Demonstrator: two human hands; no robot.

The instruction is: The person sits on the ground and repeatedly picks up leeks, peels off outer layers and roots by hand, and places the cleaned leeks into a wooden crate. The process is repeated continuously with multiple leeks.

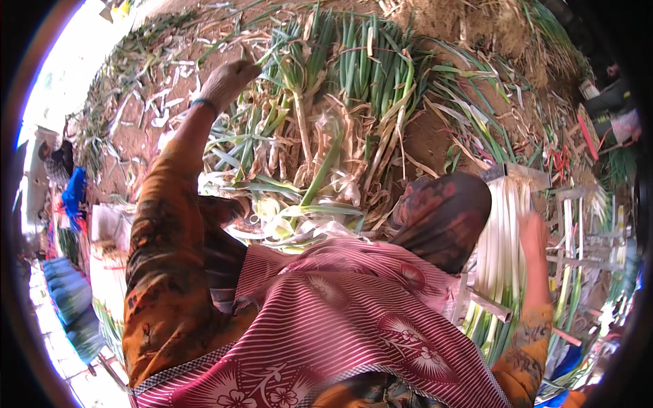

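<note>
My left hand (232, 84) reaches out over the ground with its fingers bent, at the left edge of the green leaves of a pile of long green onions (311, 56). Whether a leaf is between its fingers I cannot make out. My right hand (533, 229), blurred, is beside a row of trimmed white onion stalks (497, 219). These stalks lie side by side in a metal frame (538, 178), their green ends toward me. It is unclear whether my right fingers grip any stalk. Dry, papery outer leaves (352, 132) cover the untrimmed onions before me.
Peeled leaf scraps (163, 107) litter the soil. Loose green leaves (474, 112) lie farther right. A large root-covered heap (490, 25) stands at the top right. Bundled white stalks (109, 275) are at my left. Other people (58, 160) are at both sides.
</note>
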